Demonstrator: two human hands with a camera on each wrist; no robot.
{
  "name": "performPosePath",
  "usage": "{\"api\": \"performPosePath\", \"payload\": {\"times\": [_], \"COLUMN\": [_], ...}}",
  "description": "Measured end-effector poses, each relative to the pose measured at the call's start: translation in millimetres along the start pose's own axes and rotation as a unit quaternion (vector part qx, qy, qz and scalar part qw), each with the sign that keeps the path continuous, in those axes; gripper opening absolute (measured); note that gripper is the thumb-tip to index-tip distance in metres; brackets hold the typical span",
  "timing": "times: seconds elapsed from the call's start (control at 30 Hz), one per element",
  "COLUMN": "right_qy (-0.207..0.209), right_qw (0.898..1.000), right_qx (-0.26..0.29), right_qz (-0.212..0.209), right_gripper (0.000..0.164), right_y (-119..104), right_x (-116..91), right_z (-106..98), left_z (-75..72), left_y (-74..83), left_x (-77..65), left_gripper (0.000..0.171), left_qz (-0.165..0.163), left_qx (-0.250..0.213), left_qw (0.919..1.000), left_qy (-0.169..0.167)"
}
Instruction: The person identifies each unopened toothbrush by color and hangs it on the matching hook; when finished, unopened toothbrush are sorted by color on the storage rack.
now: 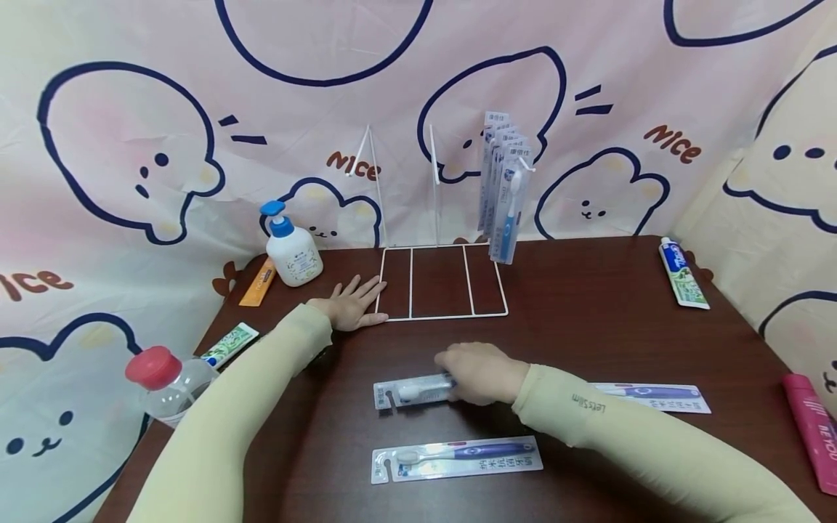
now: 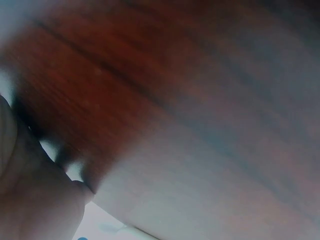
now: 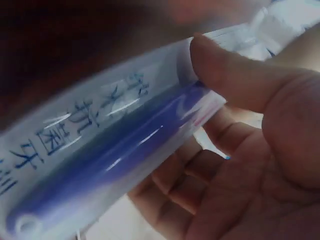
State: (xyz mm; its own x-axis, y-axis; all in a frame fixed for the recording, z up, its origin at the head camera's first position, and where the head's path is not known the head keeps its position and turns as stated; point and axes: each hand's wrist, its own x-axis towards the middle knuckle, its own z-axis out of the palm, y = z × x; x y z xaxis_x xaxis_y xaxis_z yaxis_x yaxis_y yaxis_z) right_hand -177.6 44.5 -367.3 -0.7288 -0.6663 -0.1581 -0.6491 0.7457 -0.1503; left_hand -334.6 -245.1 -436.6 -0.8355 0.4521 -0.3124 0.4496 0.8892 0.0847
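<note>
In my right hand (image 1: pixel 484 372) I grip a packaged toothbrush (image 3: pixel 115 150), its purple handle showing through the clear blister. My thumb (image 3: pixel 225 70) presses on one face of the pack and the curled fingers lie behind it. In the head view the pack's head end (image 1: pixel 412 392) points left from my hand. My left hand (image 1: pixel 353 303) lies spread on the table, fingertips at the left side of a white wire rack (image 1: pixel 445 317). A second toothbrush pack (image 1: pixel 458 459) lies nearer me, and another pack (image 1: pixel 660 396) shows partly from behind my right sleeve.
Several blue toothbrush packs (image 1: pixel 506 196) hang at the rack's right. A pump bottle (image 1: pixel 297 254), an orange tube (image 1: pixel 259 282), a toothpaste tube (image 1: pixel 230 343) and a red-capped bottle (image 1: pixel 157 370) stand or lie left. Another toothpaste (image 1: pixel 683 274) and a pink tube (image 1: pixel 811 432) are right.
</note>
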Motion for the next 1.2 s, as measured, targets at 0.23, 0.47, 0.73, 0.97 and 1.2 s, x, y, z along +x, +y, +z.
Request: {"api": "performPosePath", "payload": {"times": [0.23,0.47,0.73,0.97,1.2], "right_qy": [0.172,0.251,0.267,0.262,0.250], "right_qw": [0.972,0.916,0.907,0.906,0.899], "right_qx": [0.156,0.310,0.318,0.322,0.342], "right_qz": [0.027,0.042,0.065,0.084,0.114], "right_gripper": [0.026,0.048,0.050,0.046,0.043], "right_y": [22,33,36,42,61], "right_x": [-3,-3,14,31,60], "right_z": [-47,-89,-103,-106,-109], "left_z": [-1.3,-0.5,0.9,-2.0,-4.0], "left_y": [-1.0,-2.3,-3.0,0.8,2.3], "left_x": [-2.8,-1.7,-0.8,-3.5,-2.6], "left_gripper": [0.089,0.089,0.086,0.087,0.087], "left_qz": [0.005,-0.003,-0.006,-0.005,-0.003], "left_qx": [0.001,0.001,0.001,0.001,-0.003], "left_qw": [1.0000,1.0000,1.0000,0.9999,0.9999], "left_qy": [-0.001,-0.003,-0.006,-0.009,-0.017]}}
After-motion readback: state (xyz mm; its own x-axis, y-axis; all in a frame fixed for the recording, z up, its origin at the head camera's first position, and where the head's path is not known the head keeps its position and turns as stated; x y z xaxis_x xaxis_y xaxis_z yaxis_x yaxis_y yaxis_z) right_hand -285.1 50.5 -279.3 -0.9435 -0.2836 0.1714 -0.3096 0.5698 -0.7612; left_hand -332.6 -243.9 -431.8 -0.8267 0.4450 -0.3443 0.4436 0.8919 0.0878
